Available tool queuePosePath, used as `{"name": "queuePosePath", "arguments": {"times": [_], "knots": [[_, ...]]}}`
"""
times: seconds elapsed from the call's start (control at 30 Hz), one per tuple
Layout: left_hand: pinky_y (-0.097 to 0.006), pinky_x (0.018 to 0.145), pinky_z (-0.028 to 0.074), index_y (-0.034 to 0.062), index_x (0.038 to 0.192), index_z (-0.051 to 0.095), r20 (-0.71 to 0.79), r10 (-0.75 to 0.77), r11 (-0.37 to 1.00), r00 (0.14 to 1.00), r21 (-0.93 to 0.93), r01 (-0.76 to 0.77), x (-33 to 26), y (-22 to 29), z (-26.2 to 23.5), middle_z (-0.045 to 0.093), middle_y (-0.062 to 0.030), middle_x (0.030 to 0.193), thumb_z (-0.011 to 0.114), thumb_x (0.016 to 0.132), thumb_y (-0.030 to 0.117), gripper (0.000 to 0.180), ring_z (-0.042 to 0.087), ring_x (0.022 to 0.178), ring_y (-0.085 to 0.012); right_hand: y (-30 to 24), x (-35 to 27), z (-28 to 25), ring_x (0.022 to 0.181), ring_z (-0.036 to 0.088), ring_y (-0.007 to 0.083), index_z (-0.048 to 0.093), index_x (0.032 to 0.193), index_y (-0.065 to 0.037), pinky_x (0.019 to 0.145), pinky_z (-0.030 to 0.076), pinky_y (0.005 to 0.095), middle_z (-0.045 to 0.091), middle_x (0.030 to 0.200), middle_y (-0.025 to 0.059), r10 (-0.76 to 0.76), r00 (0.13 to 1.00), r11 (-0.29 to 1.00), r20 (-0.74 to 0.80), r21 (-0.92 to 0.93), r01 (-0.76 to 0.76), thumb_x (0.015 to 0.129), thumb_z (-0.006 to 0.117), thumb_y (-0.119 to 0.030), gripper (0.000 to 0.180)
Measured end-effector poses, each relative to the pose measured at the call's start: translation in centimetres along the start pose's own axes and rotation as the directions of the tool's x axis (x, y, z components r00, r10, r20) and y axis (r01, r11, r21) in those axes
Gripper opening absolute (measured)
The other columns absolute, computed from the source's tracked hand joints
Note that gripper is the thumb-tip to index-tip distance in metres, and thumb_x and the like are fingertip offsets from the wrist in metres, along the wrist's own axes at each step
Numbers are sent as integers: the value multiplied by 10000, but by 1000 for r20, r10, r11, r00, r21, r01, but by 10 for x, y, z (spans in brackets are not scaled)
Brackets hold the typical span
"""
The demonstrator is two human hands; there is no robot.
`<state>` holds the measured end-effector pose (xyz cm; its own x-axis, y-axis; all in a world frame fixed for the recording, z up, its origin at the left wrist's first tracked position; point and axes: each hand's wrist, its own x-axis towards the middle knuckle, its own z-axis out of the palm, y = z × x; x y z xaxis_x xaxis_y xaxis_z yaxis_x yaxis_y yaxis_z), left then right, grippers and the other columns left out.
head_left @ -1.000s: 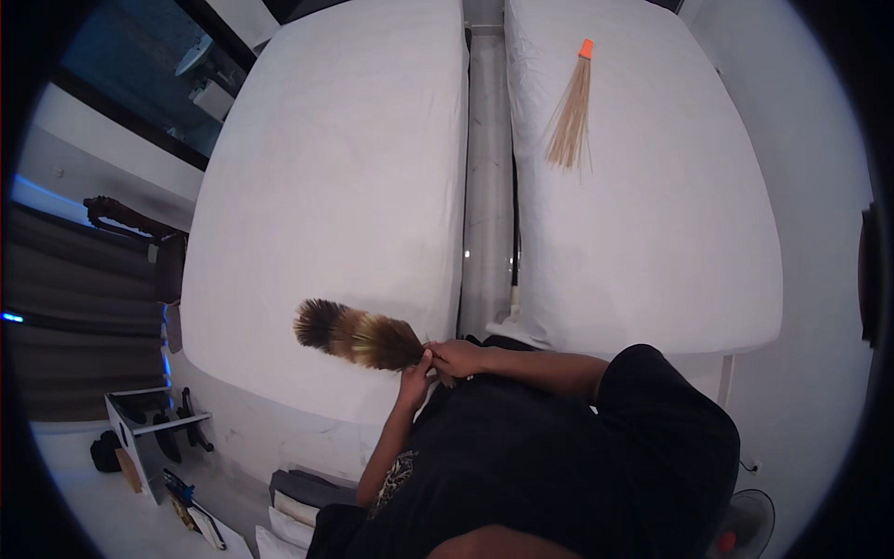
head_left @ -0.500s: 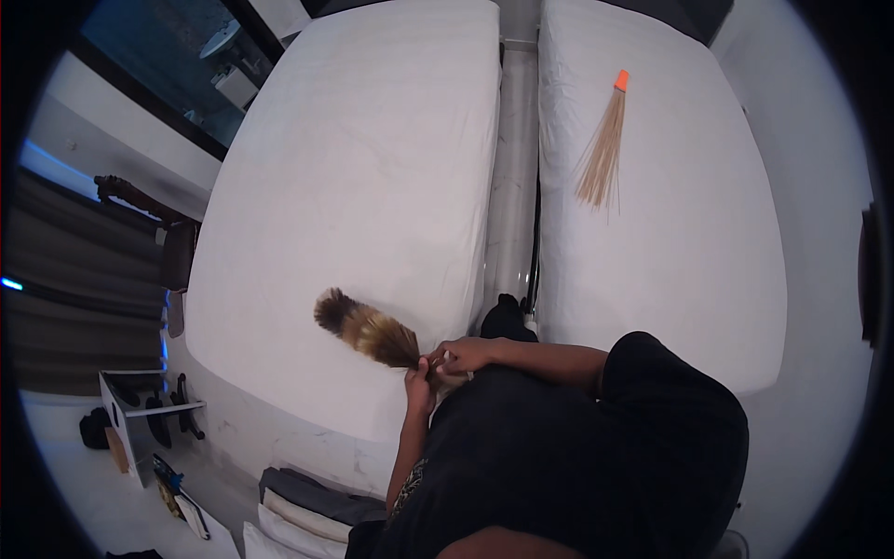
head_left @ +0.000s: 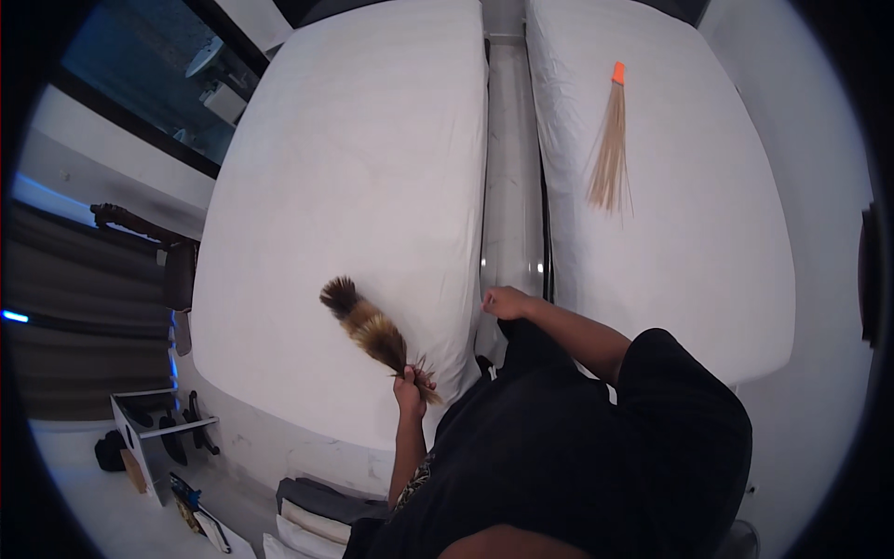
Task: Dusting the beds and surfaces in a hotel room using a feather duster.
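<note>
My left hand (head_left: 410,387) is closed around the lower end of a brown and tan feather duster (head_left: 372,331). The duster points up and left over the near end of the left bed, its dark tip farthest from me, and a few loose feathers stick out around my fingers. Apart from it, my right hand (head_left: 506,303) is over the gap between the two beds with its fingers curled together. Whatever they may hold is hidden. A stick broom (head_left: 611,149) with an orange handle end lies on the right bed.
The left bed (head_left: 345,177) and right bed (head_left: 689,205) have white sheets, with a narrow strip of tiled floor (head_left: 512,168) between them. Folded bedding or pillows (head_left: 321,517) lie near me at the lower left. A dark wooden chair (head_left: 179,270) stands beside the left bed.
My right hand has left the duster's lower end and moved right and away, over the gap. The duster, still in my left hand, has swung steeper, and feathers at its base now show.
</note>
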<state>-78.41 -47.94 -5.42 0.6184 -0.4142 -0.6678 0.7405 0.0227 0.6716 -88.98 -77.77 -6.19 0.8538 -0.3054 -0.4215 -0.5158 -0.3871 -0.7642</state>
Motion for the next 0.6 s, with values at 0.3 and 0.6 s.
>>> {"name": "queuePosePath", "arguments": {"times": [0.3,0.6], "knots": [[-322,524,495,39,917,482,207,-84,948,975,318,14,-3,23,13,521,-66,762,479,877,278,242,534,600,-182,-6,-52,65,776,587,230,566,875,-38,679,453,324,606,838,124,39,999,987,18,153,-42,773,579,-312,293],[-291,492,449,64,933,488,357,-193,902,914,432,21,14,37,70,505,-29,752,493,872,268,213,499,577,-136,-3,-75,4,844,556,335,503,1011,-62,755,428,414,558,915,204,250,884,959,-395,225,-171,746,583,-281,353]]}}
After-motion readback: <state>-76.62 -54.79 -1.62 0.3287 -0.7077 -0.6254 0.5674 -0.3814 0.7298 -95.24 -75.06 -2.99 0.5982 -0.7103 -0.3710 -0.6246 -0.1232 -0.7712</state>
